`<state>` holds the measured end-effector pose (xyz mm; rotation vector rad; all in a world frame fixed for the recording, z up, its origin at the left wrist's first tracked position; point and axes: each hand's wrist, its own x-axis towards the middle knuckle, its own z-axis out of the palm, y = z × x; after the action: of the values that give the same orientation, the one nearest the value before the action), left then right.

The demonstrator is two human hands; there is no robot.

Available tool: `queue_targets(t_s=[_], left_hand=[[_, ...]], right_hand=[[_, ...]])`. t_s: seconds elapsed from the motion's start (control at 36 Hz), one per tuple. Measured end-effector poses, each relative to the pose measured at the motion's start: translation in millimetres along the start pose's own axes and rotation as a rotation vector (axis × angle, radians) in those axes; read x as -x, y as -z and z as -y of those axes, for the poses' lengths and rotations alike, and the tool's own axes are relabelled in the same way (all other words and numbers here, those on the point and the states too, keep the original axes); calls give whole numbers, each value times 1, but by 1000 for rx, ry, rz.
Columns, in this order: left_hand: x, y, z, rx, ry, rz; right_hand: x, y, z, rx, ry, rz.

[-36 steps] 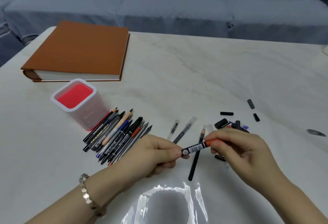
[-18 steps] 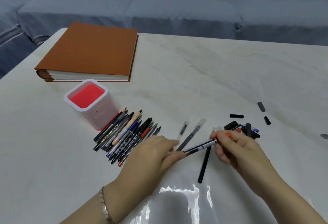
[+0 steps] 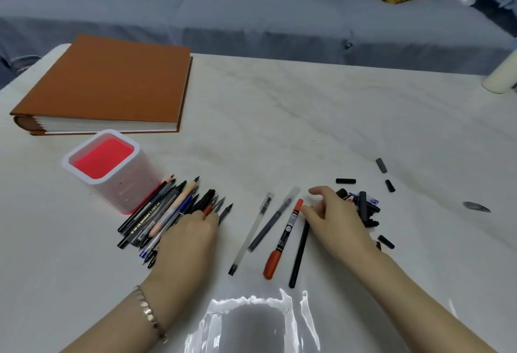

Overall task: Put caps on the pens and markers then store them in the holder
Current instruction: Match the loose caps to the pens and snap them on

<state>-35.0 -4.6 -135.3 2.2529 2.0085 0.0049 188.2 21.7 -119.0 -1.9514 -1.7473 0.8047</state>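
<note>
A clear pen holder point(image 3: 126, 190) with a red bottom stands at the left. Beside it lies a pile of uncapped pens point(image 3: 156, 212). My left hand point(image 3: 187, 240) rests on the pile's right side, with its fingertips on the pens. Right of it, a red-capped marker point(image 3: 285, 238) lies free on the table between two clear capped pens point(image 3: 251, 235) and a black pen point(image 3: 299, 254). My right hand point(image 3: 335, 218) hovers with spread fingers over a heap of black caps point(image 3: 368, 210) and holds nothing.
An orange album point(image 3: 106, 84) lies at the back left. Loose black caps point(image 3: 345, 181) are scattered right of the heap. A white cylinder point(image 3: 500, 78) stands at the right edge. A small dark object point(image 3: 475, 207) lies further right. A grey sofa runs behind the table.
Both hands held the red marker; it now lies on the table. My left hand has moved left onto the pen pile, and my right hand has moved right toward the caps.
</note>
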Motion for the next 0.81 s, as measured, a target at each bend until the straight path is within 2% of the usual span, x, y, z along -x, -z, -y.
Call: queue_targets(t_s=[0.17,0.25,0.36,0.47,0.61,0.69,0.81], left_hand=[[-1,6,-8,145,16,-16],[-2,16,-19,335,62,-94],[-3,28,-35,607,10,-99],[-1,34,-43,720,-8,-82],[3,43,-44,840,-65,-32],[6,46,-45,903,-64,-12],[10,48,-46,979,-33,9]], right_hand=[[24,25,-29,142,21,-61],[22,42,-44,131,-26,-173],[4,52,-58,193,-92,-250],[-11,45,-58,246,-175,-251],[-15,37,-58,320,-169,-232],[-8,42,-51,190,-123,-249],[9,50,-31,-106,66,-174]])
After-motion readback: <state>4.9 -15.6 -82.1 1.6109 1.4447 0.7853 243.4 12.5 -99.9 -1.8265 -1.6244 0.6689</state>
